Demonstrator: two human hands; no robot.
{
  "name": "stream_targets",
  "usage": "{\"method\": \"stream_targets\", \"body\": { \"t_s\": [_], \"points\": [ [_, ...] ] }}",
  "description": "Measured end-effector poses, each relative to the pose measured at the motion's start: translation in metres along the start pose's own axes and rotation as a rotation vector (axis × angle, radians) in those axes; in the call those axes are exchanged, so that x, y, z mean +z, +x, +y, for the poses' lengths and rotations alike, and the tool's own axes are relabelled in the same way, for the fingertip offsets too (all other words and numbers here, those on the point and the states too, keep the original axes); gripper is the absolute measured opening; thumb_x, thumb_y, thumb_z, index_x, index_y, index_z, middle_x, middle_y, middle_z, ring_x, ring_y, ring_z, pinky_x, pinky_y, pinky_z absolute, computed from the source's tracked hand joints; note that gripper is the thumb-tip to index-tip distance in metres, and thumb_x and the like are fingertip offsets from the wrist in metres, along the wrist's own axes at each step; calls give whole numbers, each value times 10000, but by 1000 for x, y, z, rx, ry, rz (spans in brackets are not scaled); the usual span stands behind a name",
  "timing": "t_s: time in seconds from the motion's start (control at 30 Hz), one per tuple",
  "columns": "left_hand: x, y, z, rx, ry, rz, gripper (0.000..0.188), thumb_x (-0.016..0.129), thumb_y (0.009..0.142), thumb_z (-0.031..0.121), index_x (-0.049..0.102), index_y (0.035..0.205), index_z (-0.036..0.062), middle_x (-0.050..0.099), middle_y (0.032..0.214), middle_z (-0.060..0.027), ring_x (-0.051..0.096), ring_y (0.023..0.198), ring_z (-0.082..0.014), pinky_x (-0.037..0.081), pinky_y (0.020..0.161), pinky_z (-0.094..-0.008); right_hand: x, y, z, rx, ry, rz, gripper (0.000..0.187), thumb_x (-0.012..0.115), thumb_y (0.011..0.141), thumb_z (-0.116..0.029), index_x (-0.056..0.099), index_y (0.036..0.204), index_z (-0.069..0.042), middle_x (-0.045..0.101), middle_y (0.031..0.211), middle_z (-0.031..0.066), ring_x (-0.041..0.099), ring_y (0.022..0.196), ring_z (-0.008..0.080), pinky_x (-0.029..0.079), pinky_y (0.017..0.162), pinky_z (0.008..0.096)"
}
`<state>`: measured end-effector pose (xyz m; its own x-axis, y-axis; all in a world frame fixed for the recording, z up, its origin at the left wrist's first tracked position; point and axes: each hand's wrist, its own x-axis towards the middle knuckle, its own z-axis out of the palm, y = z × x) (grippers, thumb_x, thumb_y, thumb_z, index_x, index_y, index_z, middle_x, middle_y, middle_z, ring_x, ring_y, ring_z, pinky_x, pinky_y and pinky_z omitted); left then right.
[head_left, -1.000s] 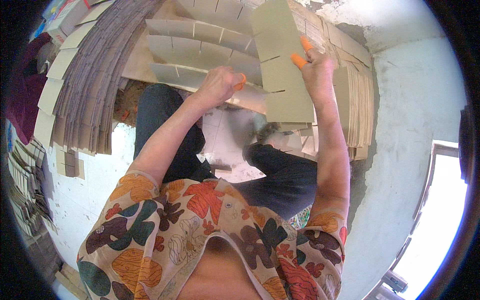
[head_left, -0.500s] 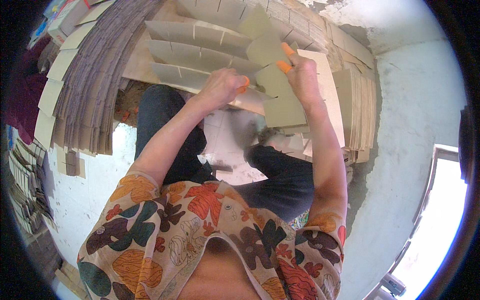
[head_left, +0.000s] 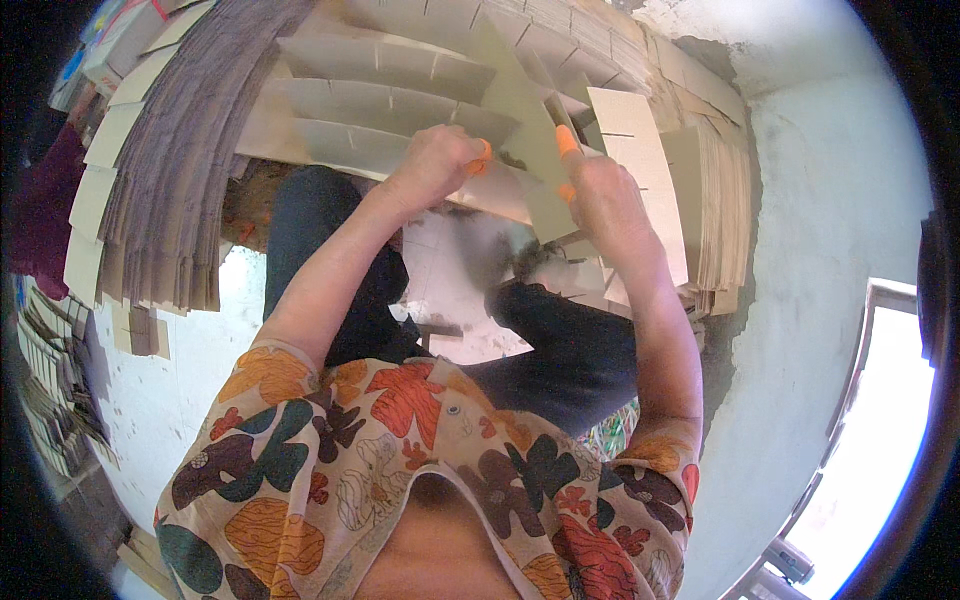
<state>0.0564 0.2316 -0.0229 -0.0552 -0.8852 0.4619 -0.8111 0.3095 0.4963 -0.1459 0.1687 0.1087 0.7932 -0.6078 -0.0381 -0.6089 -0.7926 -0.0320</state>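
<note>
Several slotted cardboard strips (head_left: pixel 385 103) stand on edge in spaced rows in front of me. My right hand (head_left: pixel 607 200) pinches another cardboard strip (head_left: pixel 515 95), which slants across the right ends of those rows. Orange covers sit on fingers of both hands. Closer to the middle, my left hand (head_left: pixel 437 163) is closed beside the nearest standing strip. Its fingertips are partly hidden, so I cannot make out what they hold. A pale slotted cardboard sheet (head_left: pixel 640 165) is just right of my right hand.
A long stack of cardboard strips (head_left: pixel 185 180) lies at the left. More cardboard pieces (head_left: pixel 715 205) are stacked at the right, by the pale wall (head_left: pixel 820 200). My bent legs (head_left: pixel 320 260) are below the rows, over a light floor (head_left: pixel 470 270). A bright opening (head_left: pixel 870 400) is at the lower right.
My right hand has moved slightly down and toward me, and the strip in it has turned to slant across the row ends. My left hand, still closed, has shifted slightly left and up.
</note>
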Motion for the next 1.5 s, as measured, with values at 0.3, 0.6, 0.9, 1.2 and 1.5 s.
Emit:
{"method": "stream_targets", "body": {
  "t_s": [0.3,0.6,0.9,1.2,1.5],
  "points": [
    [-11,0,7,-60,38,-64,166,697,709,143,631,855,98,593,748,-108,582,739,-303,465,643,-399,58,-20,18,-8,223,101,221,586,775,-64,623,992,-69,628,814,215,618,718,382,499,629,445],
    [-32,-3,9,17,-29,-26,403,765,663,216,625,993,31,635,896,-119,579,848,-300,471,726,-387,91,-90,226,633,381,286,795,780,670,-403,469,1257,33,615,1081,188,602,928,267,486,788,358],
    [-56,-25,-11,28,84,34,371,751,668,245,631,958,48,614,740,-94,573,774,-276,449,705,-395,2,-70,183,729,755,546,432,735,728,-241,624,1017,60,643,949,121,589,891,167,459,782,298],
    [-45,-29,-21,-51,99,-33,255,724,709,201,637,918,84,616,731,-101,594,743,-301,451,691,-404,-13,20,29,239,422,561,266,695,809,-180,535,713,10,469,602,157,403,548,137,391,494,296],
    [-47,-25,-12,-32,59,41,210,697,730,213,611,866,80,571,686,-121,574,728,-312,439,679,-419,36,43,93,427,537,529,326,666,812,-323,666,773,1,588,668,223,514,514,256,417,526,378]
  ]
}}
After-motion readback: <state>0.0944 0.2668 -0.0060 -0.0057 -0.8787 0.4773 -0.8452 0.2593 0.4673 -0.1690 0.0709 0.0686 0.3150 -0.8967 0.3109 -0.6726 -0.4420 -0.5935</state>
